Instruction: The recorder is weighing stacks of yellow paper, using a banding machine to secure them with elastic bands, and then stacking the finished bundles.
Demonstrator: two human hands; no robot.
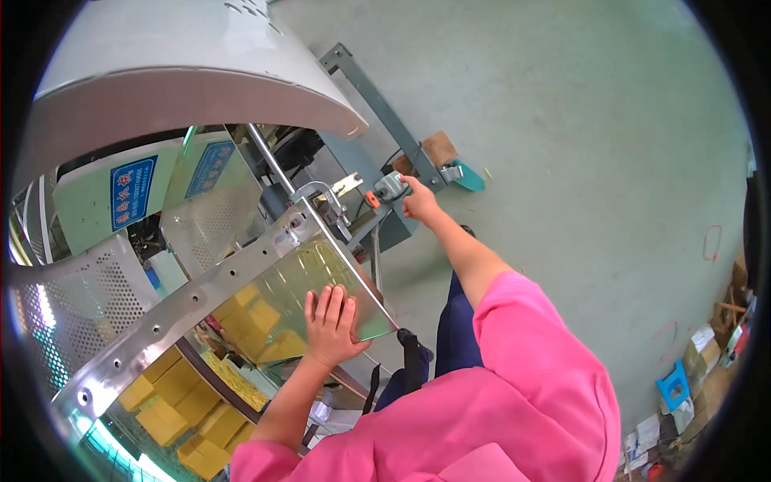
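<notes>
A person (514, 386) in pink lays the left hand (331, 328) flat and spread on a clear panel (293, 277) at near left. Farther off, the right hand (418, 201) curls at a grey fitting (389, 188); I can't tell whether it grips.

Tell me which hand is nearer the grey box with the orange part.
Right. The right hand is against the grey box; the left hand lies flat on the clear panel, farther off, lower and left in view.

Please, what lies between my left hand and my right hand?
From the left hand to the right hand, the head view shows part of the clear panel, its bright metal edge, a slim metal post and a blue-grey machine body.
</notes>
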